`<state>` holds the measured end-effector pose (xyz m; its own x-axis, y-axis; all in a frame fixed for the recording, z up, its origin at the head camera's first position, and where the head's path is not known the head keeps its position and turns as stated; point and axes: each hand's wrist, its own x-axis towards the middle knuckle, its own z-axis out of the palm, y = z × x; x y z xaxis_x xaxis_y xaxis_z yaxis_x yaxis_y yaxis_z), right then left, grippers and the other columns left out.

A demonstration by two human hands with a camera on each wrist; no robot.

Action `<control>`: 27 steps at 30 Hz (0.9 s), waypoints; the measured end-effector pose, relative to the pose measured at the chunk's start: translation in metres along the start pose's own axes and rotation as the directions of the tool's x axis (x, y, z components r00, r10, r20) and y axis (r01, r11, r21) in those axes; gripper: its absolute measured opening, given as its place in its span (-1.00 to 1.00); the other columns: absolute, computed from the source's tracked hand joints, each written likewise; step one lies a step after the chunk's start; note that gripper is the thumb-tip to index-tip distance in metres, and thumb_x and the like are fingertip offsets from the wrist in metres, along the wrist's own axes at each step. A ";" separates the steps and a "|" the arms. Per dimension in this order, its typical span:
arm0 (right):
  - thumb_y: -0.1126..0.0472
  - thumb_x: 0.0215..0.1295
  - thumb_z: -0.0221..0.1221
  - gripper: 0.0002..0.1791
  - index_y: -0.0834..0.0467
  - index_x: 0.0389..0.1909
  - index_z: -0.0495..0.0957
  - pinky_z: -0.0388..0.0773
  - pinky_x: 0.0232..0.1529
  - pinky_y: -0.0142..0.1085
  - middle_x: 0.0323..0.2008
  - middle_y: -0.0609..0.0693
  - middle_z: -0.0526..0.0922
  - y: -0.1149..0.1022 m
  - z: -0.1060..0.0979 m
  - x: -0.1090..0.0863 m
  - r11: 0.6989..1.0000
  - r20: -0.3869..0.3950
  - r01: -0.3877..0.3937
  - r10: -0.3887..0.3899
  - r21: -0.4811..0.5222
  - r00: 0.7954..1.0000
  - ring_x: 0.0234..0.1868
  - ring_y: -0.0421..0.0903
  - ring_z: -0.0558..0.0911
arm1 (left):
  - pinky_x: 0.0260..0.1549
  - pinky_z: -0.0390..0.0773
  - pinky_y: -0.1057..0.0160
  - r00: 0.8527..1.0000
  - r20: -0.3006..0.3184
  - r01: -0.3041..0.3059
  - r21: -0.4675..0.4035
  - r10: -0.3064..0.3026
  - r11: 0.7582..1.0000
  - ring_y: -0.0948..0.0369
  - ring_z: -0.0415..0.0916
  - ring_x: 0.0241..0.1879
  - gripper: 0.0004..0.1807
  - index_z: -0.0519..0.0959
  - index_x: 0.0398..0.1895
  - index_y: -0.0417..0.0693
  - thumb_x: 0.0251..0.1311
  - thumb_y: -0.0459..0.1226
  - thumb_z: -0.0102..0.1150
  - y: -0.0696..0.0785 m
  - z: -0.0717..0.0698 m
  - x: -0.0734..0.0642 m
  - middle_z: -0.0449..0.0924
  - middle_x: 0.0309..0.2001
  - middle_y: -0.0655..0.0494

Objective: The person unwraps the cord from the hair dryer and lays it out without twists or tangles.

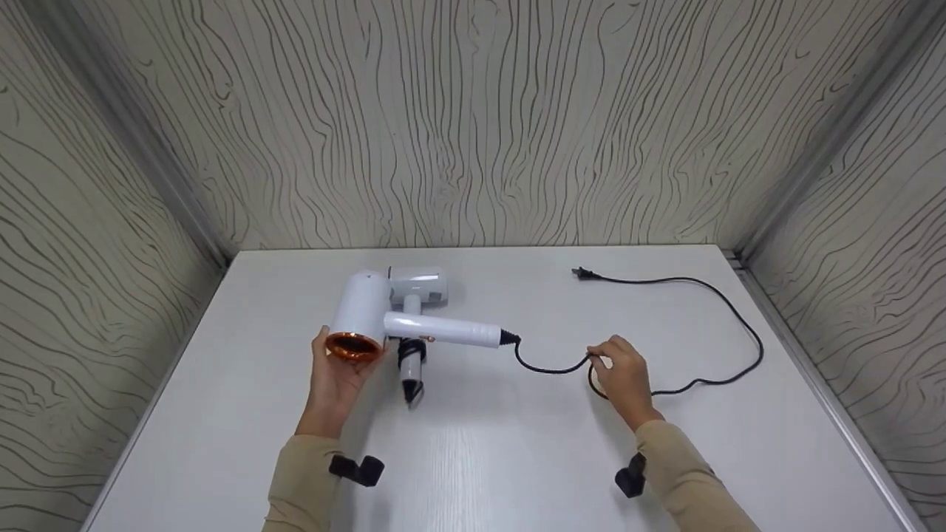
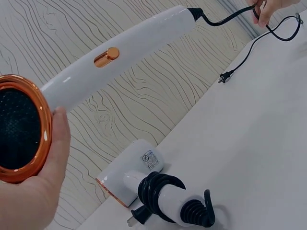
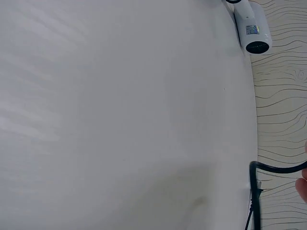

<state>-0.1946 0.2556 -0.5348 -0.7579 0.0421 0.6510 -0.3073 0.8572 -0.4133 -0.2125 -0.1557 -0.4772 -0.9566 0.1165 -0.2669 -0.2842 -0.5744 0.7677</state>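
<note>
A white hair dryer with a copper-coloured rim is held up by its barrel in my left hand. Its handle points right, with a copper slider on it. From the handle's end runs a black cord, which my right hand pinches between thumb and fingers. Beyond that hand the cord loops round to a two-pin plug lying near the table's back. In the right wrist view only some fingertips and a bend of cord show at the right edge.
A second white hair dryer lies on the white table, behind and below the held one; its black cord is wound round its handle. Wood-grain panels enclose the back and sides.
</note>
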 end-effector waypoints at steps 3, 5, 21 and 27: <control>0.56 -0.14 0.38 -0.78 0.25 -0.47 0.63 0.61 -0.34 -0.42 -0.50 0.02 0.55 0.003 -0.003 0.003 1.000 -0.033 -0.005 0.004 -0.019 0.999 -0.38 -0.08 0.61 | 0.15 0.61 0.21 1.000 -0.005 0.009 0.013 -0.009 1.000 0.17 0.53 0.07 -0.31 -0.08 0.44 0.11 0.40 0.24 -0.43 0.001 -0.003 -0.001 0.20 0.28 -0.01; 0.57 -0.15 0.38 -0.77 0.25 -0.48 0.63 0.56 -0.32 -0.54 -0.50 0.02 0.54 0.004 -0.005 0.004 1.000 -0.045 -0.005 0.004 -0.027 0.999 -0.38 -0.07 0.60 | 0.18 0.58 0.17 1.000 -0.007 0.007 0.033 -0.007 0.999 0.14 0.52 0.10 -0.30 -0.09 0.44 0.09 0.40 0.23 -0.42 0.002 -0.006 -0.001 0.19 0.28 -0.02; 0.59 -0.13 0.36 -0.77 0.28 -0.55 0.53 0.44 -0.25 -0.63 -0.46 0.07 0.49 0.025 -0.019 0.004 0.994 -0.066 0.015 -0.023 -0.110 0.998 -0.34 -0.05 0.56 | 0.07 0.65 0.23 0.999 -0.036 0.011 0.115 -0.007 0.993 0.21 0.61 -0.03 -0.32 -0.03 0.42 0.00 0.43 0.20 -0.45 0.002 -0.019 0.004 0.32 0.18 0.02; 0.58 -0.13 0.36 -0.76 0.30 -0.60 0.48 0.44 -0.32 -0.45 -0.51 0.09 0.46 0.031 -0.028 0.008 0.985 -0.106 0.034 -0.052 -0.171 0.993 -0.37 -0.05 0.52 | 0.06 0.66 0.20 1.000 -0.006 0.015 0.102 -0.014 0.995 0.19 0.62 -0.03 -0.36 -0.03 0.42 0.01 0.46 0.16 -0.47 -0.001 -0.015 0.004 0.27 0.24 -0.02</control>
<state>-0.1941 0.2967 -0.5243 -0.6755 0.0513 0.7356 -0.2296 0.9333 -0.2760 -0.2147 -0.1668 -0.4876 -0.9521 0.1198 -0.2815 -0.3034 -0.4867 0.8192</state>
